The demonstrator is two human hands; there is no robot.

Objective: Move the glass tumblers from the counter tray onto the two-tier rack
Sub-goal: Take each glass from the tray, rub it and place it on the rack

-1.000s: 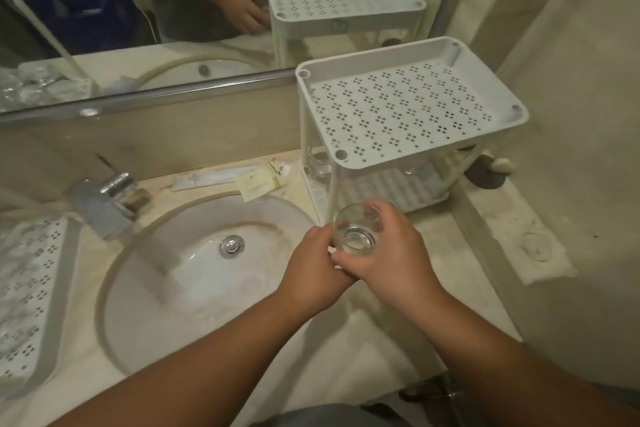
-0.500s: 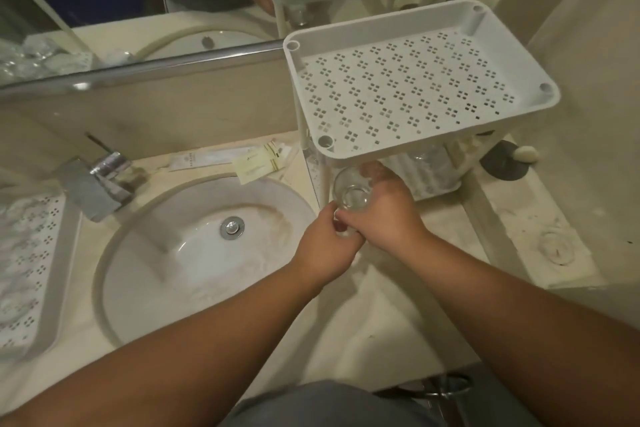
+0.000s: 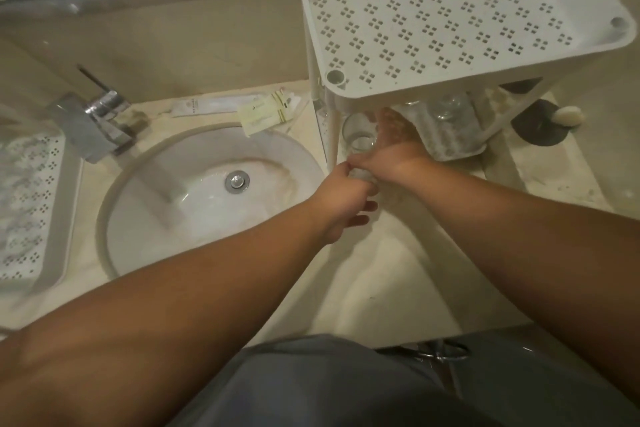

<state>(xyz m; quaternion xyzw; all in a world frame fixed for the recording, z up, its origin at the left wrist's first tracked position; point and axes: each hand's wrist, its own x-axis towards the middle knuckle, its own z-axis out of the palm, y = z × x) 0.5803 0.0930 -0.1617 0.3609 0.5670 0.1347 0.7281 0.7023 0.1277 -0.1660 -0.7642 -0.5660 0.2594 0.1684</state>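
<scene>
A: While the sink [image 3: 207, 191] and faucet [image 3: 93, 125] fill the tabletop's left, what crowds the rack [image 3: 460, 24]?

B: Its white front post [image 3: 333, 135] stands just beside the tumbler [image 3: 360, 135], sachets [image 3: 270, 111] lie behind the sink, and 1 more glass [image 3: 450, 107] sits on the lower tier.

A: And the grip?

B: The right hand [image 3: 391, 149] curls around the tumbler under the top tier. The left hand [image 3: 343, 198] pinches something small at the right wrist; what it is I cannot tell.
</scene>
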